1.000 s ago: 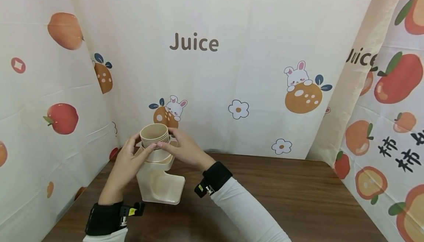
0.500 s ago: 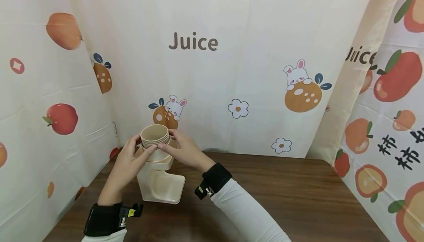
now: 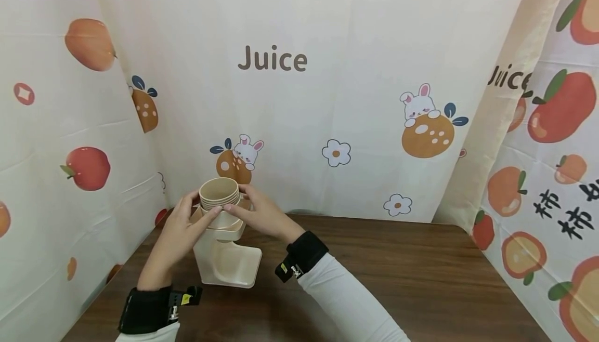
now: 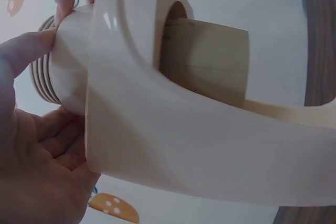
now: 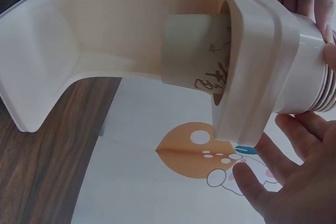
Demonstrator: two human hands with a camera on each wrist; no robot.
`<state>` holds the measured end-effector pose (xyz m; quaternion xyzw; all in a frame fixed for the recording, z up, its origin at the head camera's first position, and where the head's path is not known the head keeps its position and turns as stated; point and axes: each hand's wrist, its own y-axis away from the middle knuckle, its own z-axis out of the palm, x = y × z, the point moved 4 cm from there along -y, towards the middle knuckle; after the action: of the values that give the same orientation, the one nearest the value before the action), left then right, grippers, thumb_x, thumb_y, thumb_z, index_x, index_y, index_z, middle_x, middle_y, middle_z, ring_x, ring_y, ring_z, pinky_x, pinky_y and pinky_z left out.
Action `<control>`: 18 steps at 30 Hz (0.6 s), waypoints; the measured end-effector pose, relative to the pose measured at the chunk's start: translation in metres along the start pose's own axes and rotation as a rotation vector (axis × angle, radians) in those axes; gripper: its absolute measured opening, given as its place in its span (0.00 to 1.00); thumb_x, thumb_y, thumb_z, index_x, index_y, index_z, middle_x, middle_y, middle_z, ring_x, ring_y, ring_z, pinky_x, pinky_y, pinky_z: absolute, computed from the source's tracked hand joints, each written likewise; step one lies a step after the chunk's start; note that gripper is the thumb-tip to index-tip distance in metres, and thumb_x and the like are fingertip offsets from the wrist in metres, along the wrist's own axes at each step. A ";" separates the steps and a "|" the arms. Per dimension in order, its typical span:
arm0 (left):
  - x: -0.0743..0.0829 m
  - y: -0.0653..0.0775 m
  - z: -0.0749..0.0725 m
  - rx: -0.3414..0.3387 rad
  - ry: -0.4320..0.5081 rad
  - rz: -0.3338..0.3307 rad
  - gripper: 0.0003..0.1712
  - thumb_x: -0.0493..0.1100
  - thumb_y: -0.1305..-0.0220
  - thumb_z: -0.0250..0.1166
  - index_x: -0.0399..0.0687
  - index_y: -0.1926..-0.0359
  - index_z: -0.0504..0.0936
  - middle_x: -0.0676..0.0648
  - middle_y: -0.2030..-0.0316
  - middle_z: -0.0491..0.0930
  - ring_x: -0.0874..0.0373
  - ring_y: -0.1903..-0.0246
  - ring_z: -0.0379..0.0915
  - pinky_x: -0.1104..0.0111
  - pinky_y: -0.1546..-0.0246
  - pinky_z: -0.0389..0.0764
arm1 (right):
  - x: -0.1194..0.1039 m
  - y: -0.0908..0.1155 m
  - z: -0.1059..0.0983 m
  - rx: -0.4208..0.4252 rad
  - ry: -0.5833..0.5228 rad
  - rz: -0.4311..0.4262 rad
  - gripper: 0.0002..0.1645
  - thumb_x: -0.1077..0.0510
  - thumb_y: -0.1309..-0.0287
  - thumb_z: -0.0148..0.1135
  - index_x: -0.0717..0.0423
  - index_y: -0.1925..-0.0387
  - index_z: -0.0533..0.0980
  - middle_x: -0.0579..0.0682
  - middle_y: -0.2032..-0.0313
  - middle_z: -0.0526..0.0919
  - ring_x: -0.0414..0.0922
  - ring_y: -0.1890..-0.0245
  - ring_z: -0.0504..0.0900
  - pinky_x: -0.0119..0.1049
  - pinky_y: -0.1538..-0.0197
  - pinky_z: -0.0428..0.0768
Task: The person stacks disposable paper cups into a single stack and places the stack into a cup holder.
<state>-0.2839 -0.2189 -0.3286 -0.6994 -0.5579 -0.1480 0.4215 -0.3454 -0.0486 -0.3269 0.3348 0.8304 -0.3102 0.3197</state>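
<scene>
A stack of beige paper cups (image 3: pixel 219 190) stands upright in the top of a cream cup dispenser (image 3: pixel 206 261). My left hand (image 3: pixel 180 230) holds the stack from the left, its thumb at the front near the rims. From the right, my right hand (image 3: pixel 264 213) holds it too, the two thumbs almost meeting. In the right wrist view, the bottom of a printed paper cup (image 5: pixel 194 51) sticks out of the hole under the dispenser's head. The same lower cup (image 4: pixel 210 59) shows in the left wrist view, above the dispenser's tray.
The dispenser stands on a dark brown wooden table (image 3: pixel 374 269), towards its left side. Behind the table hangs a pale fruit-print curtain (image 3: pixel 299 108), with more curtain at the left and right.
The cup stack has sunk very slightly into the dispenser, with both hands still around it. The dispenser has stayed in place.
</scene>
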 end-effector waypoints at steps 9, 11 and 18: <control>0.003 -0.003 0.005 -0.017 0.036 -0.006 0.43 0.59 0.36 0.57 0.39 0.31 0.52 0.32 0.36 0.55 0.37 0.37 0.51 0.30 0.47 0.55 | -0.001 0.002 -0.008 -0.036 0.043 0.035 0.40 0.32 0.41 0.52 0.45 0.33 0.58 0.45 0.37 0.67 0.46 0.41 0.68 0.50 0.46 0.74; 0.002 -0.002 0.006 -0.017 0.032 -0.010 0.43 0.60 0.36 0.56 0.39 0.31 0.52 0.32 0.36 0.55 0.36 0.37 0.51 0.30 0.47 0.55 | -0.002 0.002 -0.008 -0.029 0.053 0.029 0.40 0.33 0.41 0.51 0.46 0.34 0.59 0.45 0.37 0.68 0.47 0.42 0.68 0.50 0.47 0.75; -0.004 0.008 0.009 0.036 0.036 -0.041 0.42 0.59 0.35 0.55 0.44 0.29 0.51 0.34 0.34 0.54 0.36 0.36 0.48 0.28 0.49 0.55 | -0.002 0.004 -0.002 -0.028 0.126 -0.054 0.38 0.35 0.37 0.49 0.50 0.33 0.58 0.48 0.39 0.69 0.40 0.43 0.68 0.45 0.46 0.75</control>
<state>-0.2807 -0.2148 -0.3401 -0.6772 -0.5670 -0.1593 0.4410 -0.3414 -0.0455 -0.3253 0.3267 0.8617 -0.2855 0.2631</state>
